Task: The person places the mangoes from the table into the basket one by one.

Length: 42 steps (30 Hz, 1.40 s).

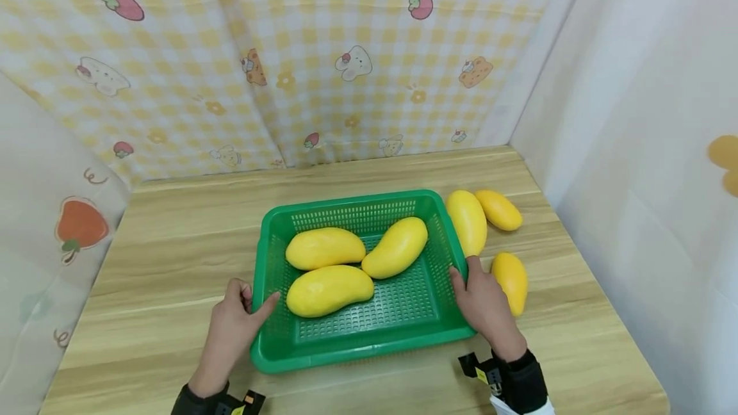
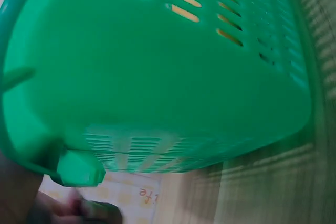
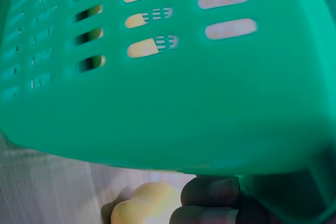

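Note:
A green plastic basket (image 1: 369, 352) with slotted walls holds three yellow mangoes: one at the back left (image 1: 325, 248), one at the front left (image 1: 330, 291) and one slanting on the right (image 1: 396, 248). My left hand (image 1: 227, 332) grips the basket's left rim, thumb over the edge inside. On the opposite side my right hand (image 1: 484, 303) holds the right rim the same way. Both wrist views are mostly filled by the basket's outer wall (image 2: 142, 77). Curled fingertips (image 3: 210, 192) show under its rim in the right wrist view.
Right of the basket, three more mangoes lie on the wooden table (image 1: 173, 255): a large one (image 1: 467, 219) close by the rim, a smaller one (image 1: 499, 210) behind, and another (image 1: 510, 280) beside my right hand. A checked curtain (image 1: 311, 82) hangs along the back edge.

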Each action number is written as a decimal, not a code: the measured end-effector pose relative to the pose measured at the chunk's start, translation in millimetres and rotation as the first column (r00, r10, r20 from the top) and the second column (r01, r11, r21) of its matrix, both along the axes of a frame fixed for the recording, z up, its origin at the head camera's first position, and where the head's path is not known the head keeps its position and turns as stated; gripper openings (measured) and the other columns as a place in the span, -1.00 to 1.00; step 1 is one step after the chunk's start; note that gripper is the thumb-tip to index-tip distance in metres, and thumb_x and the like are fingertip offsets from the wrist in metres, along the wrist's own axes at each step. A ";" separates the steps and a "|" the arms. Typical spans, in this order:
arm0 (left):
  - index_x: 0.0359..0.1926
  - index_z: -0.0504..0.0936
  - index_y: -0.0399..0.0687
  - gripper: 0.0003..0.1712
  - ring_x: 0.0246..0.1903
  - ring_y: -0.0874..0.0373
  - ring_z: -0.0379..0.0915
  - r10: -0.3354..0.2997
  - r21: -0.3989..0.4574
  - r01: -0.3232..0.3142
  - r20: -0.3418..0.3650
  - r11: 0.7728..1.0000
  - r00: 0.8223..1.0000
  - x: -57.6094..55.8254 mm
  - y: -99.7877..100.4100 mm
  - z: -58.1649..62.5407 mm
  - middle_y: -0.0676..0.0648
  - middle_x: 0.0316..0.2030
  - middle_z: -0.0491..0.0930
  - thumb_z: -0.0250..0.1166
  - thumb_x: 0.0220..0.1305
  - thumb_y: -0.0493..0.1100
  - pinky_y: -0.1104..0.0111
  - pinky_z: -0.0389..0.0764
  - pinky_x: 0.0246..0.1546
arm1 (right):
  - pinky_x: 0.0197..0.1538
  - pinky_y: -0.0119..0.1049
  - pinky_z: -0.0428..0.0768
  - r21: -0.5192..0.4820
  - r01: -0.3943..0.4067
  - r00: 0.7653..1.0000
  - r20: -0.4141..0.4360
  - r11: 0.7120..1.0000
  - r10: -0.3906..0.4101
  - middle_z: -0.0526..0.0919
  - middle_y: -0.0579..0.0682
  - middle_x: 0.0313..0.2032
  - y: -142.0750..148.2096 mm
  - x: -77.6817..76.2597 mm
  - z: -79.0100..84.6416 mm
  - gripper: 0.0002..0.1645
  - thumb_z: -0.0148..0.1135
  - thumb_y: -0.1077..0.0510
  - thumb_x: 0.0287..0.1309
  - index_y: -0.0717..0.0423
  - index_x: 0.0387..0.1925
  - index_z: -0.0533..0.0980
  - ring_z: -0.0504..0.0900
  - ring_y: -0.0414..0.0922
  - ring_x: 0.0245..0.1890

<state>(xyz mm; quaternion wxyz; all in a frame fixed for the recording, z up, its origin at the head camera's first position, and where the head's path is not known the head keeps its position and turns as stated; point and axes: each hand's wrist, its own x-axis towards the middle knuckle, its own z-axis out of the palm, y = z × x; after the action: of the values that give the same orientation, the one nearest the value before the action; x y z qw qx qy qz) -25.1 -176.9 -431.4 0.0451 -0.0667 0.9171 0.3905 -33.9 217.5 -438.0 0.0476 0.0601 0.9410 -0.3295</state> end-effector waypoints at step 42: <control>0.26 0.13 -0.42 -0.49 -0.46 -0.02 0.65 -0.160 0.318 0.072 0.261 0.945 0.952 -5.0 -2.9 -0.9 -0.26 -0.27 0.60 -0.06 0.51 -0.12 0.26 0.65 -0.58 | -0.38 -0.14 0.34 0.158 0.108 0.978 -0.192 0.982 -0.076 0.36 0.32 -0.26 72.4 5.7 13.3 -0.50 0.01 0.05 0.41 0.53 -0.04 0.35 0.36 0.12 -0.36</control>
<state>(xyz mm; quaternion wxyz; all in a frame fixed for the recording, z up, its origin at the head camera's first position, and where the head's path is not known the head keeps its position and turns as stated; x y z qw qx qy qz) -30.1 -179.8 -432.3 0.2088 -0.0594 0.8323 0.5101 -28.1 289.9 -424.7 -0.0605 0.0767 0.9619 -0.2552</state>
